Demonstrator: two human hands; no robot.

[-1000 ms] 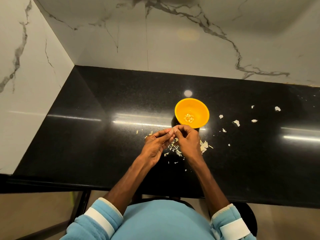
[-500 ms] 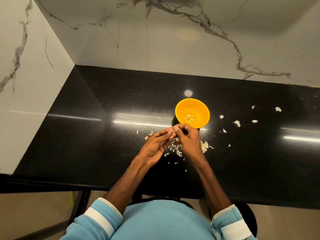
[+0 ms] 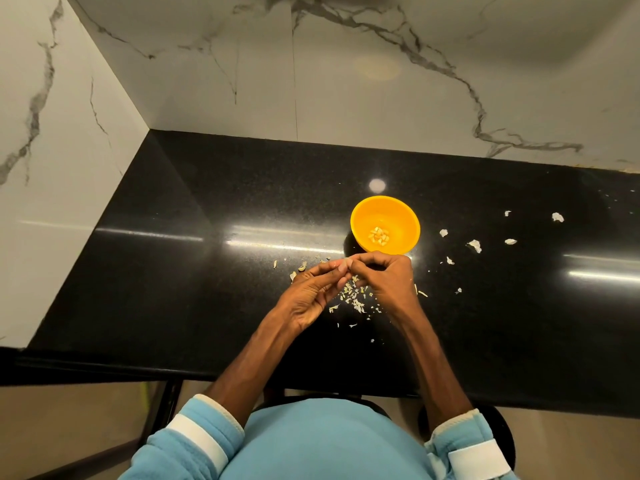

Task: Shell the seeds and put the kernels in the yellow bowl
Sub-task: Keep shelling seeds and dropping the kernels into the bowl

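A yellow bowl point(image 3: 398, 213) stands on the black counter point(image 3: 207, 271) with several pale kernels point(image 3: 379, 235) at its bottom. Just in front of the bowl my left hand point(image 3: 311, 294) and my right hand point(image 3: 384, 280) meet fingertip to fingertip, both pinching a small seed that is almost wholly hidden between the fingers. Under and between the hands lies a heap of shell bits point(image 3: 353, 297).
White scraps point(image 3: 474, 244) are scattered to the right of the bowl, and a few shell pieces point(image 3: 302, 267) lie left of my left hand. Marble walls close the counter at the back and left. The counter's front edge runs just above my lap.
Both hands stay joined at the fingertips in front of the bowl, with only slight finger movement. The bowl and shells have not moved.
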